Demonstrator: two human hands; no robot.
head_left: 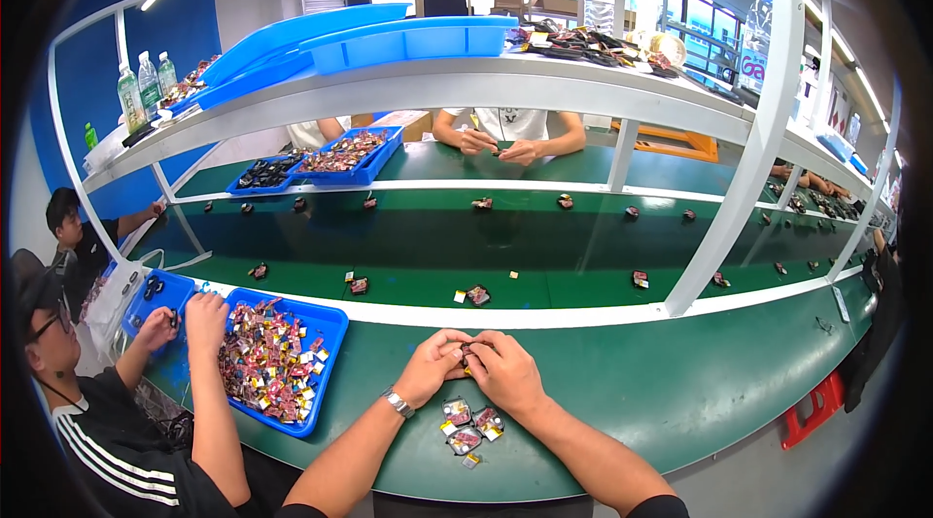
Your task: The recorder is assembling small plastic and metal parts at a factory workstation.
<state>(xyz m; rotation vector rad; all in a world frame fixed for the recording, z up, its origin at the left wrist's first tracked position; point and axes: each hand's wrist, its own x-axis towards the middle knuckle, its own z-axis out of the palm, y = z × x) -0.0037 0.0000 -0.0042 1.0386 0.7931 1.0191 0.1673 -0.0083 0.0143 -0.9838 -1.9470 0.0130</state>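
My left hand [433, 363] and my right hand [506, 371] meet over the green workbench [603, 377], fingers closed together around a small dark part with a bit of yellow and red. Most of that part is hidden by the fingers, so its kind cannot be made out. Just below my hands lies a little group of small electronic assemblies [465, 439], with dark rims, red wires and silvery-yellow pieces. A loose small silver-and-yellow piece [471, 461] rests nearer the bench's front edge. A watch sits on my left wrist.
Left of me, a blue tray [333, 347] is heaped with similar parts; a co-worker's hands [202, 324] are beside it. Ahead, a green conveyor belt [418, 265] carries spaced-out assemblies. A white post [743, 149] and overhead shelf [437, 81] frame the bench. Another person works opposite.
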